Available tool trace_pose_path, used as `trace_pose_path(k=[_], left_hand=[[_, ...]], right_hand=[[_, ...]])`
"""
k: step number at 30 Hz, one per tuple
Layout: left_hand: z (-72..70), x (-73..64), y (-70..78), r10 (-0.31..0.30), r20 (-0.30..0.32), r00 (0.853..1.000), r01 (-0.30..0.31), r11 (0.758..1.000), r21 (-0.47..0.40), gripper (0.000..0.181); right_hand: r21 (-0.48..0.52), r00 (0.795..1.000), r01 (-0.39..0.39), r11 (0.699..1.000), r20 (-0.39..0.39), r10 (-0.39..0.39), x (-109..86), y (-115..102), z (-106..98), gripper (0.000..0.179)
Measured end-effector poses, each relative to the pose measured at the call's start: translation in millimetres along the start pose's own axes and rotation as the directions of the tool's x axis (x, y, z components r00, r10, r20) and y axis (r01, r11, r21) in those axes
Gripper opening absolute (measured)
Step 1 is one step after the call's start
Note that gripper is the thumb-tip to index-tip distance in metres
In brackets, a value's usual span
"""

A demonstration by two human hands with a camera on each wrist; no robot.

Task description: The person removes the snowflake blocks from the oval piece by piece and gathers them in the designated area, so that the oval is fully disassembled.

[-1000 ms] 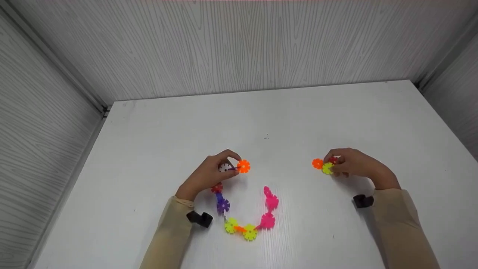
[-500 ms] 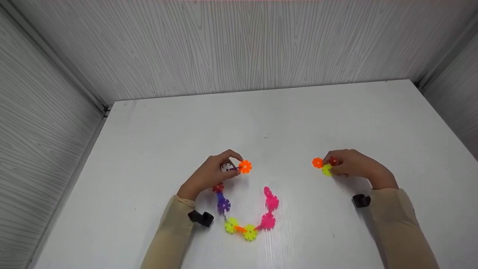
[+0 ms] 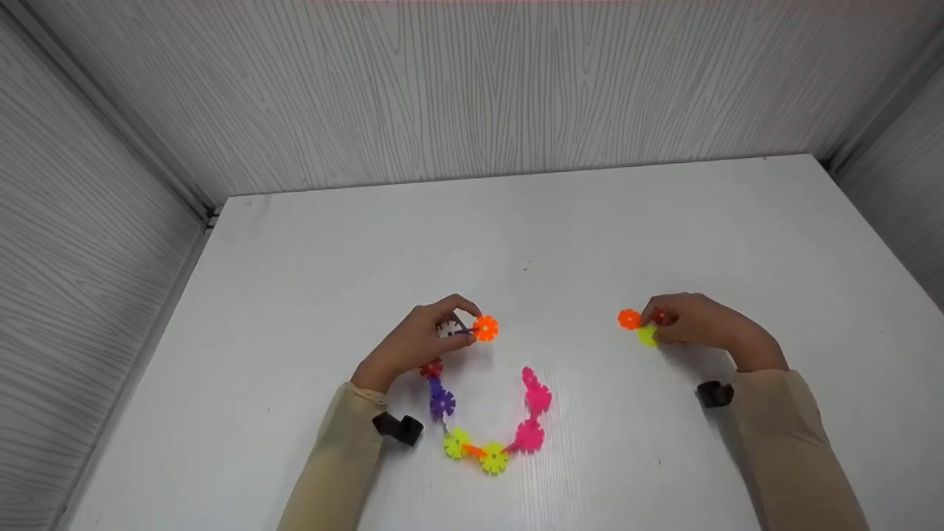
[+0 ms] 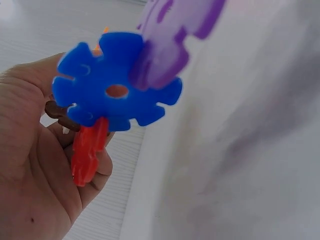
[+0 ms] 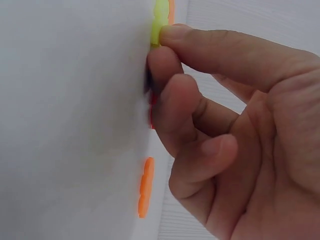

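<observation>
Here, the left hand [image 3: 420,335] pinches the orange end disc [image 3: 486,328] of a curved chain [image 3: 456,444]. Apart, the right hand [image 3: 697,323] touches a yellow disc [image 3: 647,336], whether gripping I cannot tell; beside it, a red disc [image 3: 663,316] and loose orange disc [image 3: 628,318] on the white table [image 3: 339,251].
</observation>
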State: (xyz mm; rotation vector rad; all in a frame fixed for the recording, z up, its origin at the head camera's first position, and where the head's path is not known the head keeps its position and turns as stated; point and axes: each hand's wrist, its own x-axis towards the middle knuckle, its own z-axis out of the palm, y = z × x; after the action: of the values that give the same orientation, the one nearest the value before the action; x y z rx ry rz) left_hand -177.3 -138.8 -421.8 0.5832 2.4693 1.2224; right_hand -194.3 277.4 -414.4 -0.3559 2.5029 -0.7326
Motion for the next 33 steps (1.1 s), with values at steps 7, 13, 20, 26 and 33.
trace_pose_path(k=[7, 13, 20, 26, 33], left_hand=[[-0.9, 0.9, 1.9, -0.010, -0.009, 1.000, 0.010, 1.000, 0.006, 0.028], [-0.3, 1.9, 2.0, 0.027, -0.042, 0.999, -0.027, 1.000, 0.007, 0.028], [4.8, 2.3, 1.6, 0.005, -0.046, 0.999, -0.004, 1.000, 0.007, 0.026], [6.1, 3.6, 3.7, 0.038, -0.057, 0.998, -0.038, 0.999, 0.005, 0.020], [9.8, 3.8, 3.6, 0.049, -0.058, 0.997, -0.046, 0.998, 0.039, 0.019]], right_hand=[[0.037, 0.999, -0.022, 0.999, -0.029, 0.023, 0.2, -0.4, -3.1, 0.023], [0.072, 0.994, 0.010, 0.997, -0.110, -0.002, -1.4, -1.3, -5.5, 0.022], [0.107, 0.992, 0.048, 0.993, -0.125, -0.035, -1.4, -2.7, -1.6, 0.027], [0.162, 0.985, 0.117, 0.980, -0.143, -0.094, -1.4, -14.6, -0.6, 0.036], [0.196, 0.977, 0.192, 0.962, -0.129, -0.169, 1.1, -34.8, 10.0, 0.047]])
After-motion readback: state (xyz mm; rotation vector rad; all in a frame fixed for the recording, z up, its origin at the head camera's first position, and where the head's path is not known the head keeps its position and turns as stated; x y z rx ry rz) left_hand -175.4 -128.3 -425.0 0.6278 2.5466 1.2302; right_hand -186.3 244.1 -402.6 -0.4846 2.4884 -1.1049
